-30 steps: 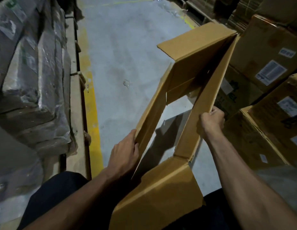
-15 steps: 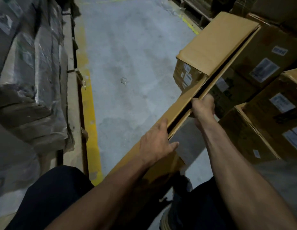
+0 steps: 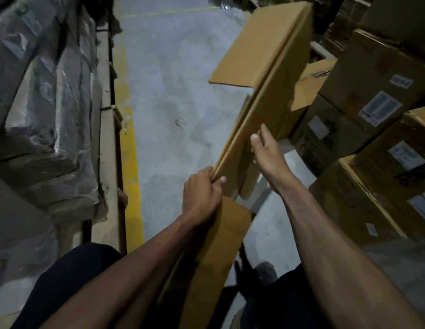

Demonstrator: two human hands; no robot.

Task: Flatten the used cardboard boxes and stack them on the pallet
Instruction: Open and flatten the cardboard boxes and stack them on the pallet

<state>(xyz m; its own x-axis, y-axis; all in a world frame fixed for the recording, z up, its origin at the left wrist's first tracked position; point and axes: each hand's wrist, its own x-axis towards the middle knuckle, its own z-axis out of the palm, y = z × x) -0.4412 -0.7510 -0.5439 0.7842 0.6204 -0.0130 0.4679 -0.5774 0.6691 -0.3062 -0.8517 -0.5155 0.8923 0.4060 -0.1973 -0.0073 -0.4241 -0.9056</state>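
Left hand (image 3: pixel 202 198) curled round near-left edge of flattened cardboard box (image 3: pixel 261 110), thumb on top, pinching the folded panels together. Right hand (image 3: pixel 266 150) fingers spread, pressed flat on box's right face. Box collapsed, held tilted over the floor, running from lap to far right; end flaps splay at both ends. Concrete floor (image 3: pixel 173 91) aisle open in the middle, yellow line (image 3: pixel 129 148) along left. Shrink-wrapped stacks (image 3: pixel 40 103) left. Labelled closed cartons (image 3: pixel 373 96) stacked right, contents hidden.
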